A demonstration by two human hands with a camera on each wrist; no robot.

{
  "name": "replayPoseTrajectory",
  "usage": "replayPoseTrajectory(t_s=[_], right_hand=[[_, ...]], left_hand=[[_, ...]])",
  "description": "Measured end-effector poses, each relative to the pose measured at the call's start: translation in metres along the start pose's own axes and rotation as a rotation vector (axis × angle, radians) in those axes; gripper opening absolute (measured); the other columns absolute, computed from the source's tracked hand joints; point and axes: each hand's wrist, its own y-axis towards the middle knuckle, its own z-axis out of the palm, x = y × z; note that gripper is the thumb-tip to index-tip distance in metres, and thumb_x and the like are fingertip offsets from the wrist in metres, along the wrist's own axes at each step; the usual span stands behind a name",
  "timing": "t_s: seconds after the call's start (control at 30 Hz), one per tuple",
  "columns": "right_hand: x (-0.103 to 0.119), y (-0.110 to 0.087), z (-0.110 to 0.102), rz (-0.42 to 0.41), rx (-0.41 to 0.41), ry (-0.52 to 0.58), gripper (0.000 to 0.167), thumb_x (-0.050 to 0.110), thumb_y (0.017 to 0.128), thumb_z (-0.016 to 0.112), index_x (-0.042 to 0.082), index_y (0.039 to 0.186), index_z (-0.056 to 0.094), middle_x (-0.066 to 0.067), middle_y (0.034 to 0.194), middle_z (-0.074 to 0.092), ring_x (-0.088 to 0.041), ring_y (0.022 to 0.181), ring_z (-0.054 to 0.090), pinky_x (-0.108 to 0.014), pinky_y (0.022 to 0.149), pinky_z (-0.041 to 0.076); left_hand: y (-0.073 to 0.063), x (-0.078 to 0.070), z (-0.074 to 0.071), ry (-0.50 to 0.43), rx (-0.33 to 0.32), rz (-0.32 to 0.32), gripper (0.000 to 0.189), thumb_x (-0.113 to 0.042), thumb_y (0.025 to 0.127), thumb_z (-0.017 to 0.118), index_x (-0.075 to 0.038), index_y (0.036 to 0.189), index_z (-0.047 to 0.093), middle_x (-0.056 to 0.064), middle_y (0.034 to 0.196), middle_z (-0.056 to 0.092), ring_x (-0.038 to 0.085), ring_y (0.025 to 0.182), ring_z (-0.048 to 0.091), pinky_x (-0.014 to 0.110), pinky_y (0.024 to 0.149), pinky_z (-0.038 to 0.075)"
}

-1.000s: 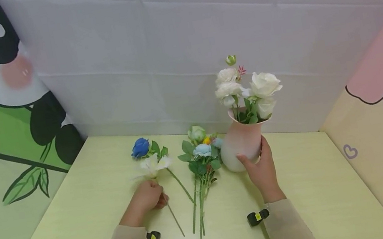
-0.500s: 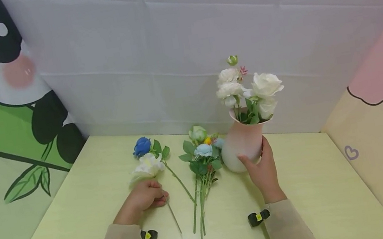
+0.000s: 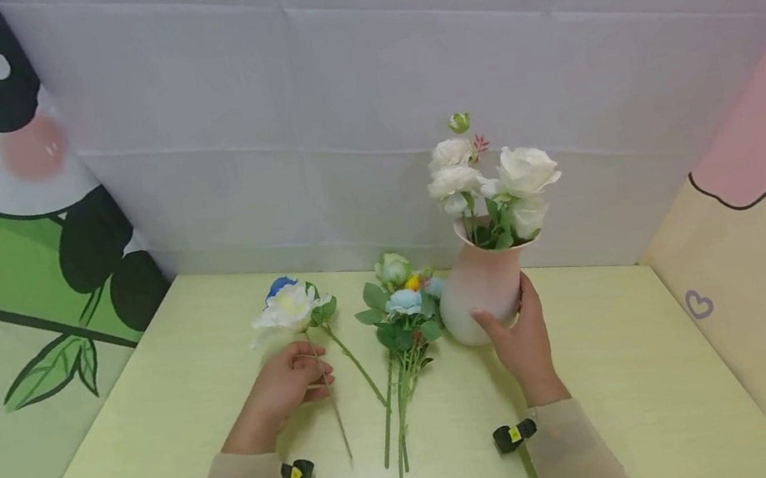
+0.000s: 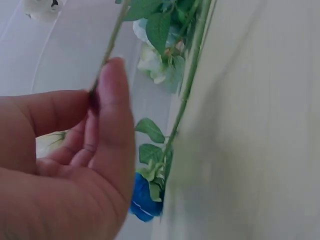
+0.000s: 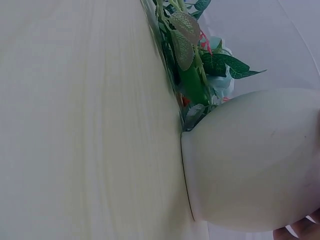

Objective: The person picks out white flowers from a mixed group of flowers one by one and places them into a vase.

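Note:
My left hand pinches the thin stem of a white flower between thumb and finger. In the left wrist view the stem runs upward out of that pinch. The white bloom partly covers a blue rose, which lies on the table. My right hand grips the lower right side of a pink-and-white vase. Several white flowers stand in the vase. In the right wrist view the vase fills the right side, with only fingertips of the hand showing.
A bunch of flowers, pale blue, green and yellow, lies between the hands, beside the vase, its stems pointing toward me. Behind the table hangs a grey-white backdrop. Cartoon-printed panels stand at both sides.
The white flower has shifted left and up over the blue rose, and its stem has swung more upright. My left fingers have spread a little. The right hand stays on the vase.

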Motion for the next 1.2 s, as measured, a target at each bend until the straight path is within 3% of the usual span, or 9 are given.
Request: replayPoseTrajectory(t_s=[0.17, 0.43, 0.7, 0.93, 1.07, 1.2], right_hand=[[-0.001, 0.001, 0.000, -0.013, -0.001, 0.005, 0.103, 0.044, 0.090, 0.081, 0.008, 0.164, 0.018, -0.017, 0.163, 0.029, -0.033, 0.147, 0.034, -0.054, 0.118, 0.031], [-0.001, 0.001, 0.001, -0.007, -0.004, 0.003, 0.103, 0.045, 0.090, 0.080, 0.008, 0.164, 0.019, -0.017, 0.163, 0.029, -0.034, 0.147, 0.034, -0.054, 0.118, 0.031], [-0.002, 0.002, 0.000, -0.012, -0.009, 0.001, 0.102, 0.042, 0.090, 0.081, 0.007, 0.163, 0.020, -0.017, 0.162, 0.030, -0.033, 0.147, 0.034, -0.054, 0.118, 0.031], [0.000, 0.001, 0.001, -0.004, -0.006, -0.007, 0.103, 0.044, 0.089, 0.081, 0.008, 0.163, 0.019, -0.016, 0.163, 0.029, -0.033, 0.148, 0.033, -0.054, 0.119, 0.030], [0.001, 0.001, 0.000, -0.002, -0.004, -0.005, 0.104, 0.046, 0.089, 0.081, 0.008, 0.164, 0.019, -0.017, 0.163, 0.029, -0.034, 0.148, 0.033, -0.054, 0.119, 0.030], [0.001, 0.001, 0.000, -0.001, -0.003, -0.010, 0.104, 0.045, 0.089, 0.081, 0.008, 0.164, 0.019, -0.018, 0.163, 0.029, -0.034, 0.148, 0.033, -0.054, 0.119, 0.030]], left_hand=[[-0.003, -0.009, 0.008, -0.035, -0.033, 0.088, 0.028, 0.001, 0.105, 0.053, 0.006, 0.133, 0.051, 0.027, 0.113, 0.062, 0.032, 0.099, 0.067, 0.039, 0.083, 0.062], [-0.014, -0.022, 0.025, -0.120, -0.075, 0.187, 0.021, -0.003, 0.107, 0.052, 0.003, 0.128, 0.052, 0.030, 0.114, 0.061, 0.026, 0.094, 0.067, 0.040, 0.081, 0.062], [-0.028, -0.034, 0.040, -0.167, -0.100, 0.360, 0.016, -0.004, 0.105, 0.058, 0.002, 0.119, 0.055, 0.021, 0.102, 0.065, 0.025, 0.090, 0.071, 0.042, 0.080, 0.062], [-0.033, -0.036, 0.045, -0.185, -0.134, 0.497, 0.013, 0.002, 0.102, 0.061, 0.004, 0.115, 0.058, 0.018, 0.096, 0.066, 0.024, 0.085, 0.073, 0.041, 0.077, 0.063], [-0.033, -0.038, 0.046, -0.167, -0.140, 0.535, 0.014, 0.005, 0.101, 0.061, 0.005, 0.115, 0.058, 0.023, 0.095, 0.066, 0.025, 0.083, 0.073, 0.041, 0.076, 0.063], [-0.035, -0.040, 0.049, -0.164, -0.139, 0.521, 0.015, 0.005, 0.101, 0.061, 0.006, 0.116, 0.058, 0.026, 0.096, 0.065, 0.025, 0.084, 0.072, 0.041, 0.077, 0.063]])
